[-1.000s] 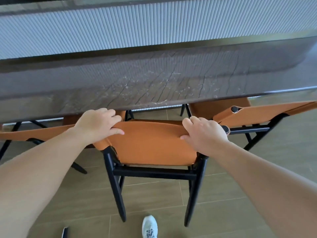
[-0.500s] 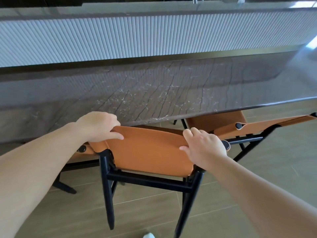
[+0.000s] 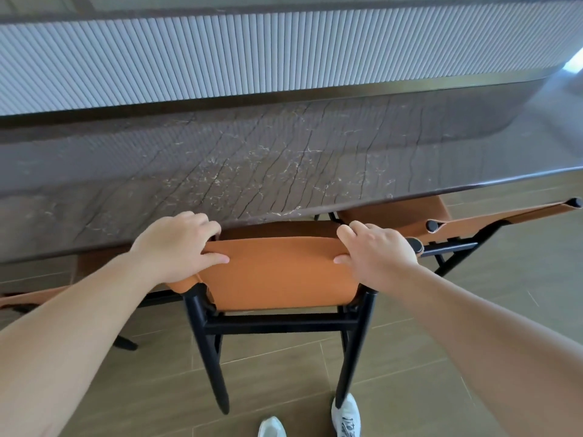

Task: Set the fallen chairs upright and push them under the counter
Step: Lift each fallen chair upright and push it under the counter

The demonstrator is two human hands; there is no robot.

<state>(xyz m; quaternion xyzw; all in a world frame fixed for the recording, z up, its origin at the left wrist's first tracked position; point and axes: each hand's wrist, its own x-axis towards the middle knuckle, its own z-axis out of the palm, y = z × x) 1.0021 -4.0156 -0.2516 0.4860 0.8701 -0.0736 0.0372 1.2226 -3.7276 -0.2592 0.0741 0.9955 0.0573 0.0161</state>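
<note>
Head view, chair: the chair [image 3: 277, 272] stood upright in front of you, its orange backrest close against the edge of the counter [image 3: 284, 171] and its seat already hidden beneath the top.
Head view, change: against the frame from a second ago, less of the seat showed and the counter edge sat nearer your knuckles, so you had slid the chair further in.
Head view, left hand: your left hand [image 3: 176, 244] was clamped on the top left of the backrest, fingers over the rim and thumb pressed on the near face.
Head view, right hand: your right hand [image 3: 375, 257] gripped the top right corner the same way, thumb on the near face.
Head view, neighbours: a second chair [image 3: 473, 220] on the right looked tucked in, and a third chair [image 3: 34, 298] on the left showed only an orange strip, too little to judge.
Head view, feet: your shoes [image 3: 345, 416] stood just behind the black rear legs.
Meaning for the task: this chair seemed nearly home; I judged that a short further push, or none, was left before you let go.
</note>
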